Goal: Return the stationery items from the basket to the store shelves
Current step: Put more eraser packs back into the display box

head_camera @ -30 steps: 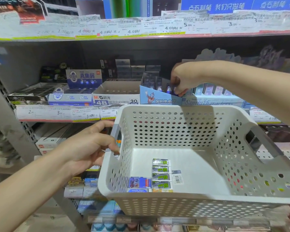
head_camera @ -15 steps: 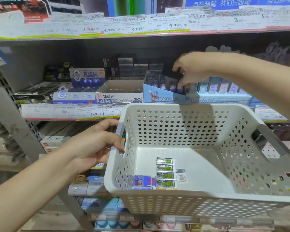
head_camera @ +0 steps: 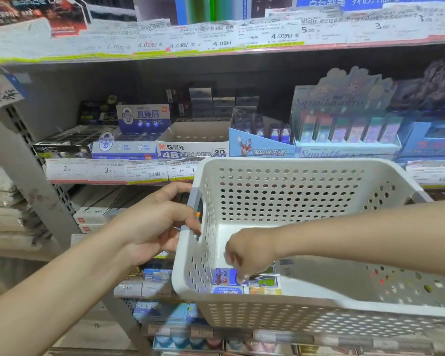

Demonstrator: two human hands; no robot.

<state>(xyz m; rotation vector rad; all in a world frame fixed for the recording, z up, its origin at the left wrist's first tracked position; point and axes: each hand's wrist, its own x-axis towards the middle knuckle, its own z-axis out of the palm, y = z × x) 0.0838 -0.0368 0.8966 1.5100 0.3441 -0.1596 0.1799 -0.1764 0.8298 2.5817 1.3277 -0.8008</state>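
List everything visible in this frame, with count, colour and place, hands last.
white perforated plastic basket: one, white, held in front of the shelves
purple-blue eraser pack: one, front-left of the basket floor
green-labelled eraser packs: several, partly hidden by the hand, beside the purple pack
blue cartoon display box: one, middle shelf
white 4B eraser carton: one, left of the blue box
pastel display box: one, right of the blue box
paper price tags: many, white, along the shelf edges
left hand: grips the basket's left handle
right hand: inside the basket, fingertips on the purple pack
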